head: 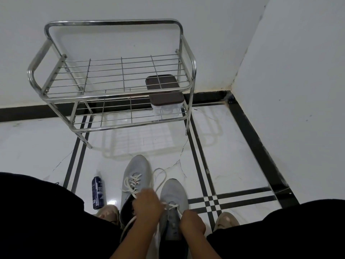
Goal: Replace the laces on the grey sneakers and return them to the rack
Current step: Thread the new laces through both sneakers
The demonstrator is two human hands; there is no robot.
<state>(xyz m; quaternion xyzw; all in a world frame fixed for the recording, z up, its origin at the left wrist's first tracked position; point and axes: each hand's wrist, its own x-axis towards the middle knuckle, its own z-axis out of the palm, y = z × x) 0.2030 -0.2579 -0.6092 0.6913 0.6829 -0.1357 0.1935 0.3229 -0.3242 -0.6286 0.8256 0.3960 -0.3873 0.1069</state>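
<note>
Grey sneakers sit side by side on the floor before the steel rack [115, 86]: left sneaker [135, 176] laced, right sneaker [173, 195] under my hands. I see left hand [147, 206] and right hand [192, 222] each pinching the white lace [170, 205] above it.

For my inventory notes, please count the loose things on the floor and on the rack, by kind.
Grey sneakers: 2, left sneaker and right sneaker
Blue spray can: 1
Brown-lidded box, on the rack: 1
Total: 4
</note>
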